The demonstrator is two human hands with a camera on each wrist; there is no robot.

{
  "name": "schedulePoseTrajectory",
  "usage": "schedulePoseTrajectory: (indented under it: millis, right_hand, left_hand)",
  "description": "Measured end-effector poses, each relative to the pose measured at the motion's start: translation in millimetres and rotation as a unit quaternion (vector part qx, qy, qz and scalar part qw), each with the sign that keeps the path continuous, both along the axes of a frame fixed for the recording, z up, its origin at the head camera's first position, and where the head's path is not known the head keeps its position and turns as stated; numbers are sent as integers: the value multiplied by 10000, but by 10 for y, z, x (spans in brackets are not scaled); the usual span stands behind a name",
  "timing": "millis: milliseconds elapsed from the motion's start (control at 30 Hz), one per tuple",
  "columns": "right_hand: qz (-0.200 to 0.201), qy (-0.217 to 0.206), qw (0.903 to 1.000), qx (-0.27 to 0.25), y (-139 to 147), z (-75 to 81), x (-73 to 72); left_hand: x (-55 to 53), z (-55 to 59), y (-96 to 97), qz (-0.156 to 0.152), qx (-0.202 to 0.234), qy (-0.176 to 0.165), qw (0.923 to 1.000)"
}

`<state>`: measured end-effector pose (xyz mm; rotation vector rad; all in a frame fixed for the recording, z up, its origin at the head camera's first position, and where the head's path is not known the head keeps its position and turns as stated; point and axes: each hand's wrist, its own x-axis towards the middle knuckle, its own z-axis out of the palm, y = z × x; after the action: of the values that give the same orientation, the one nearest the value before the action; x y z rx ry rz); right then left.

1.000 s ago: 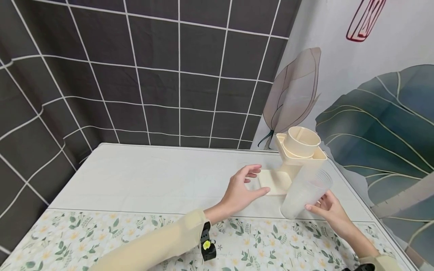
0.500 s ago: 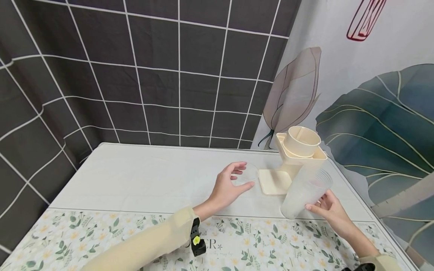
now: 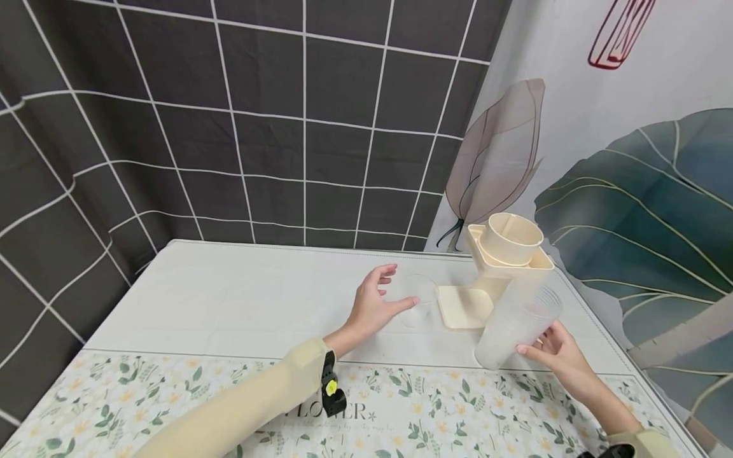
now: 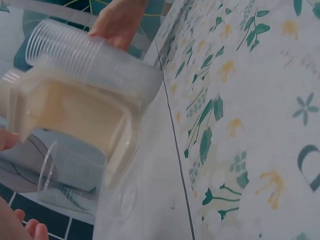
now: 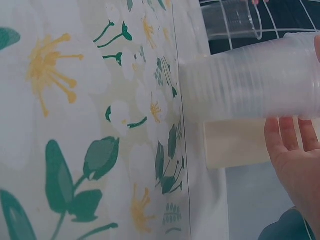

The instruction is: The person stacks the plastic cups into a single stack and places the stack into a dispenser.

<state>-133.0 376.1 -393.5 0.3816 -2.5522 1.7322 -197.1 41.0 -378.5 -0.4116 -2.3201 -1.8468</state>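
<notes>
A single clear plastic cup (image 3: 418, 298) stands on the white part of the tabletop, left of the cream stand's base. My left hand (image 3: 369, 306) is just left of this cup, fingers and thumb spread and holding nothing. In the left wrist view a gap shows between those fingers (image 4: 32, 229) and the cup (image 4: 70, 187). My right hand (image 3: 558, 359) grips a tilted stack of clear plastic cups (image 3: 512, 331), its lower end at the tabletop. The cream stand (image 3: 465, 306), partly hidden by the stack, carries a round open ring (image 3: 511, 239) on top.
A white tabletop (image 3: 258, 299) with a floral front mat (image 3: 240, 388) lies under the hands. Behind it hangs a dark grid-patterned curtain (image 3: 332, 152). A leaf-patterned curtain (image 3: 647, 210) hangs close along the right edge.
My left hand has moved left and slightly back, away from the stand's base. The single cup shows more plainly, apart from the fingers. My right hand and the stack have stayed still.
</notes>
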Motion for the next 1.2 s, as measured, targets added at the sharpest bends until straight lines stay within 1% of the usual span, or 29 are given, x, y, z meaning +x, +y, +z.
schedulePoseTrajectory:
  millis: [100, 267, 433, 633, 800, 1000, 1200]
  right_hand:
    - [-14, -1, 10000, 1, 0, 8, -5]
    - [-17, -52, 10000, 16, -1, 10, 1]
    - [2, -64, 10000, -3, -7, 19, 7]
    - [8, -39, 10000, -7, -14, 15, 22]
    - [-4, -15, 10000, 64, -13, 7, 30]
    - [44, -27, 10000, -39, -7, 9, 18]
    - [19, -28, 10000, 3, -8, 15, 2]
  left_hand:
    - [-45, -10, 4, -35, 18, -242, 9997]
    - [-110, -36, 16, -156, -76, -619, 9979]
    - [-155, -55, 41, -329, -214, -870, 9954]
    - [-189, -80, 105, -426, -290, -952, 9941]
    - [-205, -95, 157, -436, -412, -1012, 9931]
    - [-240, -103, 198, -410, -598, -1048, 9919]
    - [-254, -114, 237, -510, -598, -1236, 9892]
